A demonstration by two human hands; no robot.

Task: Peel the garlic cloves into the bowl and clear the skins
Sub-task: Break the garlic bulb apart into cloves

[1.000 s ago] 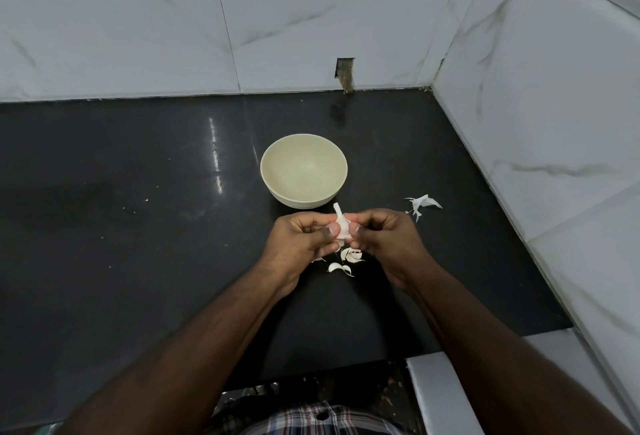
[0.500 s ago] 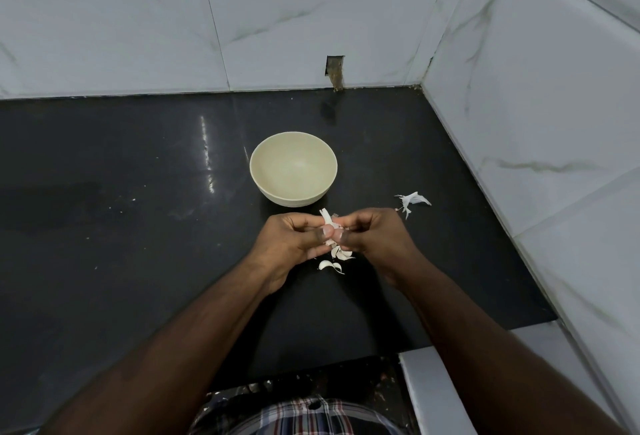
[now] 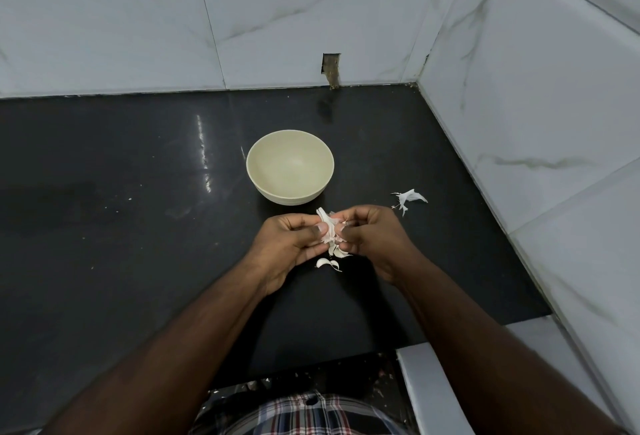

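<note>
Garlic cloves (image 3: 330, 230) sit pinched between my left hand (image 3: 290, 244) and right hand (image 3: 372, 238), just this side of the bowl (image 3: 290, 168), whose inside I see bare. Both hands' fingers curl tight on the papery cluster. I judge the peeling step is under way. Loose skins (image 3: 328, 263) lie below on the counter (image 3: 138, 209), another scrap (image 3: 408, 197) to the right. Next I need a clean split, then a drop into the bowl.

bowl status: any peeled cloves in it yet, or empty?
Empty. The round cream bowl stands upright on the black counter, its inside bare; the garlic piece is pinched between both hands.
</note>
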